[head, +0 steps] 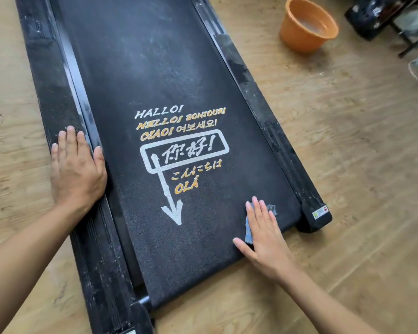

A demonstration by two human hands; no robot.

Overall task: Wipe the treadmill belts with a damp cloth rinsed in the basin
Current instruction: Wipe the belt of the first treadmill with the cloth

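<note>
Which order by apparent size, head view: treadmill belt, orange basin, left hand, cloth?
1. treadmill belt: largest by far.
2. orange basin and left hand: look alike; the hand is nearer the camera, so unranked.
3. cloth: smallest as seen, mostly hidden under the right hand.

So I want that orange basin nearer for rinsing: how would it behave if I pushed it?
The basin holds water, so it is probably weighty and may slosh if shoved. Its base looks narrower than its rim, so a high push might tip it; pushed low, it likely slides on the wooden floor.
</note>
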